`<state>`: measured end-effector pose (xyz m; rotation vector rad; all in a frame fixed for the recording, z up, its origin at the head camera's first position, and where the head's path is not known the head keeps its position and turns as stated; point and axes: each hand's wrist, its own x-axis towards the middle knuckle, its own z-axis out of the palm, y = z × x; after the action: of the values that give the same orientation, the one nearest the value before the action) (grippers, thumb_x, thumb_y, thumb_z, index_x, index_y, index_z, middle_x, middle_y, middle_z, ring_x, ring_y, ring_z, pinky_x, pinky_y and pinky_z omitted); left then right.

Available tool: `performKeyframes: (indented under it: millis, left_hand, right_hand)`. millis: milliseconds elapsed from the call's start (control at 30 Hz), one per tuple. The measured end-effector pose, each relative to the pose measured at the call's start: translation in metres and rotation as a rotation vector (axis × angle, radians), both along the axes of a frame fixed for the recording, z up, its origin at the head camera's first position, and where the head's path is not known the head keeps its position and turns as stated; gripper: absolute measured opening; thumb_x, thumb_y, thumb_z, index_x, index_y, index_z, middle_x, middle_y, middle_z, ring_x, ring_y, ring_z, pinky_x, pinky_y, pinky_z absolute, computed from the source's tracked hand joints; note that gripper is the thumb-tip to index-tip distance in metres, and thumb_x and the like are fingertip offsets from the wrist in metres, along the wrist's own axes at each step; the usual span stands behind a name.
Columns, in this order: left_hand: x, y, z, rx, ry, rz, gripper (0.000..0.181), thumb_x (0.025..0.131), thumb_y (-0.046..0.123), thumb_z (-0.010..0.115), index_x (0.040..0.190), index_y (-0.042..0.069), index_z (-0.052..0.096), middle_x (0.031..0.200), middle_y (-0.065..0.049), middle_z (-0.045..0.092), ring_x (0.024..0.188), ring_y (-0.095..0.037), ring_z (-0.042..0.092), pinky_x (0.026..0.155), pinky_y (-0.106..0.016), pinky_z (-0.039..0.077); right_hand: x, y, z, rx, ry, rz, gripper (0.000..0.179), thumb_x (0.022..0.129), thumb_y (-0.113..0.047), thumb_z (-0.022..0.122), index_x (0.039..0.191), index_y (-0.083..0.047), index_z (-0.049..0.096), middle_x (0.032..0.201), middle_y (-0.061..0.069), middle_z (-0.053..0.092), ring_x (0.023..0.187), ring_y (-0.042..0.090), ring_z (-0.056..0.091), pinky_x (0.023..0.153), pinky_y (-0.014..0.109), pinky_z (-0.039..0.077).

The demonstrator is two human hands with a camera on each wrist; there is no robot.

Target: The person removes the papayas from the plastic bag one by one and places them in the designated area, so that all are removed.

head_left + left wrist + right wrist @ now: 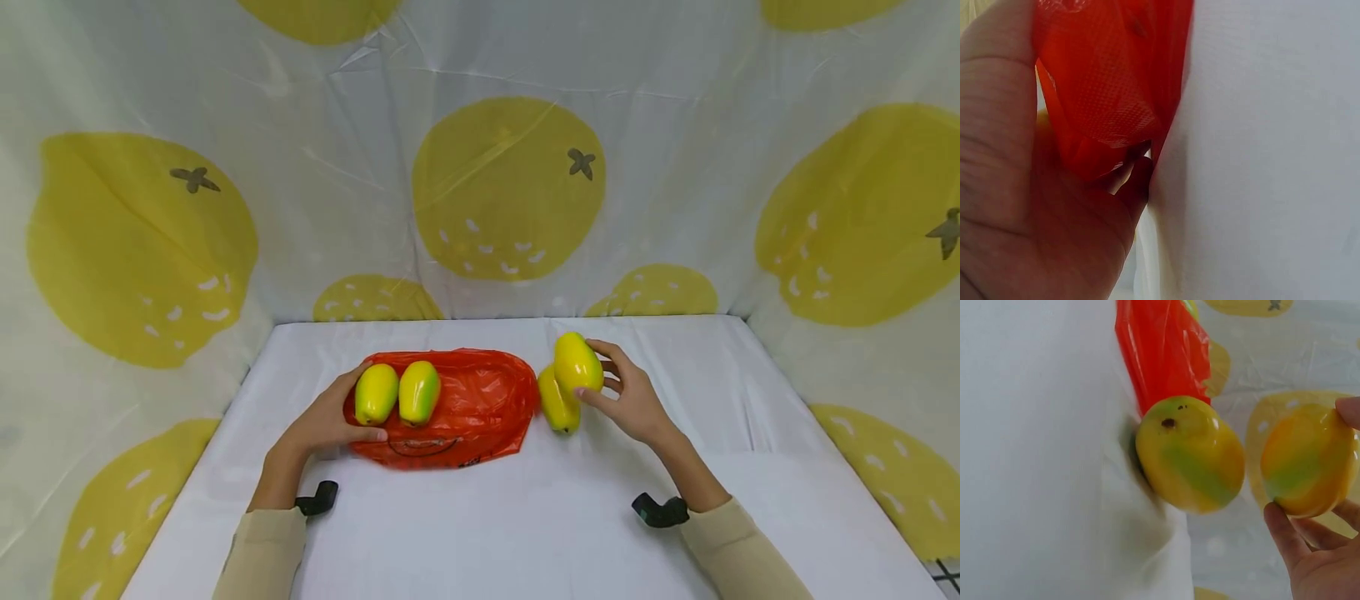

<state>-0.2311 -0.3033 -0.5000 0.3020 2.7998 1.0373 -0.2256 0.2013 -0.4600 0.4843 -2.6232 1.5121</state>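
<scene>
Cloth printed with lemons (510, 58) spans the frame's upper part, above a white table (480, 533) at lower centre. Left of centre lies a red bag (483, 392), its left end gripped between thumb and fingers of the left hand (322, 423). Right of centre, the right hand (636, 407) pinches a yellow-green fruit (578, 362). Another fruit (556, 408) lies just beside the bag; two more fruits (377, 395) rest at its left.

It's a small nook: shiny sheets (337, 208) with lemon pictures (510, 192) hang on three sides of a white table (480, 533). What room, I can't tell.
</scene>
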Motion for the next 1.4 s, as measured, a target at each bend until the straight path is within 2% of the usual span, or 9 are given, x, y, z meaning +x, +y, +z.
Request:
performKeyframes:
  millis: [167,267,333,433,567,800,900,1067,1400]
  left_hand:
    - [-0.004,-0.001,0.002,0.001,-0.006,0.002,0.129,0.068,0.059,0.09,0.166,0.023,0.016,0.165,-0.015,0.031,0.148,-0.042,0.034,0.114,-0.07,0.037]
    - [-0.004,-0.001,0.0,0.015,-0.016,0.002,0.128,0.067,0.059,0.091,0.166,0.022,0.018,0.165,-0.015,0.032,0.147,-0.041,0.035,0.112,-0.069,0.04]
    - [-0.003,-0.001,-0.001,0.02,-0.015,0.0,0.128,0.067,0.059,0.091,0.166,0.021,0.018,0.164,-0.014,0.033,0.147,-0.041,0.036,0.112,-0.068,0.042]
    - [-0.003,-0.001,-0.002,0.023,-0.005,0.004,0.128,0.067,0.058,0.091,0.165,0.021,0.019,0.164,-0.014,0.033,0.146,-0.041,0.036,0.111,-0.068,0.042]
    - [-0.002,-0.001,-0.002,0.025,-0.003,0.008,0.127,0.068,0.058,0.091,0.165,0.022,0.019,0.163,-0.013,0.034,0.146,-0.04,0.037,0.111,-0.068,0.043]
    - [-0.001,-0.001,-0.003,0.025,0.004,0.002,0.126,0.067,0.058,0.091,0.165,0.022,0.019,0.163,-0.012,0.034,0.146,-0.039,0.038,0.111,-0.067,0.044]
    - [-0.001,0.0,-0.002,0.03,0.002,0.001,0.126,0.068,0.057,0.091,0.165,0.022,0.019,0.163,-0.012,0.034,0.145,-0.039,0.038,0.11,-0.066,0.044]
    - [0.0,0.0,-0.002,0.012,0.005,0.008,0.126,0.068,0.058,0.09,0.166,0.024,0.018,0.165,-0.012,0.033,0.147,-0.04,0.036,0.113,-0.069,0.039]
    - [-0.001,-0.001,0.0,0.018,0.0,0.003,0.128,0.068,0.058,0.091,0.166,0.021,0.018,0.165,-0.015,0.031,0.146,-0.041,0.036,0.115,-0.07,0.036]
  right_hand:
    - [-0.003,0.016,-0.001,-0.003,-0.002,-0.018,0.072,0.093,-0.026,0.078,0.155,-0.02,0.04,0.156,0.008,0.046,0.129,0.032,0.055,0.1,0.009,0.047]
    - [-0.001,0.025,-0.007,0.012,-0.018,-0.035,0.073,0.093,-0.025,0.078,0.155,-0.02,0.041,0.157,0.008,0.046,0.13,0.032,0.055,0.096,0.004,0.044]
    - [0.0,0.029,-0.011,0.031,-0.024,-0.048,0.073,0.093,-0.025,0.078,0.155,-0.02,0.041,0.157,0.008,0.045,0.13,0.032,0.055,0.099,0.011,0.048]
    - [0.0,0.033,-0.016,0.053,-0.028,-0.06,0.073,0.093,-0.025,0.078,0.155,-0.019,0.04,0.157,0.01,0.045,0.131,0.034,0.055,0.106,0.032,0.054]
    - [0.0,0.037,-0.023,0.074,-0.045,-0.061,0.074,0.093,-0.023,0.077,0.155,-0.015,0.038,0.157,0.014,0.044,0.133,0.04,0.053,0.107,0.054,0.051]
    - [0.004,0.039,-0.031,0.1,-0.09,-0.081,0.074,0.091,-0.019,0.077,0.154,-0.014,0.038,0.157,0.015,0.043,0.134,0.041,0.052,0.108,0.057,0.05]
    - [0.006,0.041,-0.031,0.114,-0.077,-0.086,0.073,0.091,-0.019,0.077,0.153,-0.012,0.039,0.156,0.017,0.044,0.133,0.043,0.053,0.106,0.058,0.051]
    - [0.012,0.042,-0.032,0.122,-0.09,-0.084,0.073,0.09,-0.019,0.077,0.152,-0.011,0.039,0.154,0.019,0.045,0.132,0.046,0.054,0.105,0.058,0.052]
    - [0.015,0.04,-0.033,0.152,-0.169,-0.084,0.075,0.091,-0.029,0.078,0.152,-0.012,0.039,0.154,0.024,0.046,0.132,0.049,0.055,0.106,0.06,0.051]
